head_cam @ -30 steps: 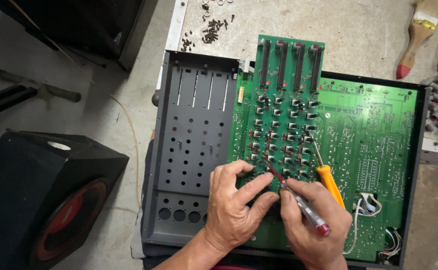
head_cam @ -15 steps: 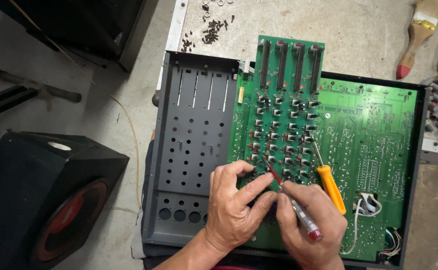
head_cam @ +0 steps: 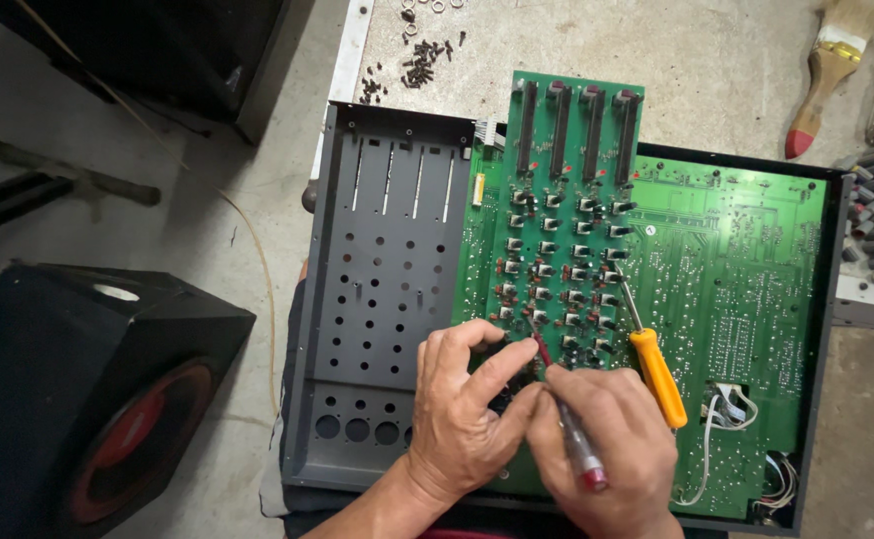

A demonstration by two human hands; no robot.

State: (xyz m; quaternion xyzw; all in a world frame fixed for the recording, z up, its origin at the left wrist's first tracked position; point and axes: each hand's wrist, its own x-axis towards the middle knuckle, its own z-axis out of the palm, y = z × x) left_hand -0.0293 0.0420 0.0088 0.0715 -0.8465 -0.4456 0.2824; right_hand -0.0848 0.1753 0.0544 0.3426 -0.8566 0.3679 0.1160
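- Your right hand (head_cam: 611,449) is clenching a slim screwdriver with a red-capped clear handle (head_cam: 579,447), the grip closed around its barrel, with the fingertips pinching near the shaft.
- Your left hand (head_cam: 467,409) is steadying the work: its forefinger and thumb are pressing onto the green circuit board (head_cam: 736,299) right beside the tool's tip. It is holding nothing; it is bracing on the board.
- The tip is sitting at the near end of the raised fader board (head_cam: 567,230), among the small black components. Whether it is seated in a screw head cannot be told, since your fingers are covering it.
- To do this well, you are best keeping the shaft in line with the fastener, pressing down along it, and turning with the fingertips only so the tip is not slipping onto the traces.
- The tool's long axis is running from near-right to far-left: red cap toward you, tip pointing away and a little left.
- An orange-handled screwdriver (head_cam: 654,371) is lying on the board just right of your hand, tip pointing away.
- The board is resting in the open dark chassis (head_cam: 387,269) on the bench (head_cam: 716,60), with loose screws (head_cam: 422,65) at the far edge.
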